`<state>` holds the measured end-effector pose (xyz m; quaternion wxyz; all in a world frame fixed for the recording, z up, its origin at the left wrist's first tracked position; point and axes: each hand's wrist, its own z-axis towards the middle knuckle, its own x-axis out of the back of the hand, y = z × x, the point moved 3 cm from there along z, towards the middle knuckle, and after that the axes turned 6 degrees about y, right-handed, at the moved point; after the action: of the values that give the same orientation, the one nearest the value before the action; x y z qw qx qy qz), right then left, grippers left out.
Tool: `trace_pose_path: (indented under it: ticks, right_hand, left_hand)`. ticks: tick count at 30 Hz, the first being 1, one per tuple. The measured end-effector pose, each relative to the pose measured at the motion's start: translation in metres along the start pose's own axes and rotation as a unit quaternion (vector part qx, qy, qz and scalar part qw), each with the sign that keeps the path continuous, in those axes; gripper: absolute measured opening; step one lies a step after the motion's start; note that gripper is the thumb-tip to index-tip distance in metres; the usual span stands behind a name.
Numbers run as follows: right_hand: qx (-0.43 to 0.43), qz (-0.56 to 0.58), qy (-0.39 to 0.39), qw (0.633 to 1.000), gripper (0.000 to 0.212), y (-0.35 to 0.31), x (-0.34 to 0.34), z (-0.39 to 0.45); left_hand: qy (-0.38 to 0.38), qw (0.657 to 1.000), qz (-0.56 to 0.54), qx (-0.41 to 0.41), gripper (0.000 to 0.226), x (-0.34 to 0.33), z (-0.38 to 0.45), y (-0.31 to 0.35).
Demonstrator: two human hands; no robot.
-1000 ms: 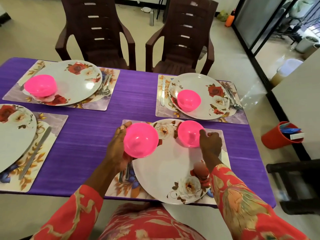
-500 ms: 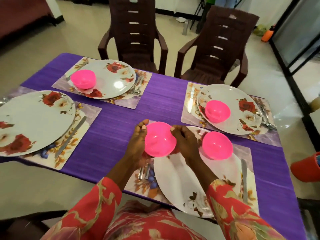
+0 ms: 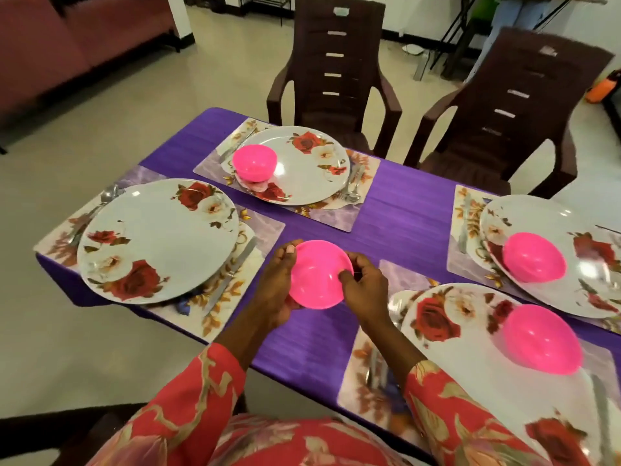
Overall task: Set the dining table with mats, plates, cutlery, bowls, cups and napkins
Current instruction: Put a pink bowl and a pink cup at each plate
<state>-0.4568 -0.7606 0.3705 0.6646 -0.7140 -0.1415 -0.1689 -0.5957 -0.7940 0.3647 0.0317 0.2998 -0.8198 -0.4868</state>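
Head view: both hands, left (image 3: pixel 275 287) and right (image 3: pixel 364 290), curled around pink bowl (image 3: pixel 317 275).

2 dark brown plastic armchairs (image 3: pixel 339 79) stand on a glossy cream tiled floor (image 3: pixel 100 122); a maroon sofa (image 3: pixel 77 38) sits far left.

Four pink bowls (image 3: pixel 319 274), four floral plates (image 3: pixel 158 240), four place mats (image 3: pixel 336 220), two brown chairs (image 3: pixel 336 72)
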Motion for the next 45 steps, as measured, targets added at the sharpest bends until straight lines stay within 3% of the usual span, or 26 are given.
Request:
trace_pose_path:
  ticks: [14,19,31,45]
  right_hand:
    - [-0.021,-0.006,0.012,1.000,0.031,-0.075,-0.173,0.002]
    - [-0.052,-0.011,0.013,0.999,0.032,-0.084,-0.210,0.005]
    - [-0.084,-0.051,0.038,0.994,0.030,-0.094,-0.273,0.046]
    - [-0.123,-0.063,0.073,0.988,0.028,-0.091,-0.288,0.074]
  left_hand:
    - [-0.002,1.000,0.023,-0.003,0.018,0.143,0.077,0.100]
    - [0.033,0.999,0.033,0.012,0.017,0.171,0.099,0.112]
    - [0.113,0.993,0.016,0.026,0.009,0.215,0.146,0.128]
    - [0.097,0.993,0.066,0.017,0.028,0.209,0.185,0.140]
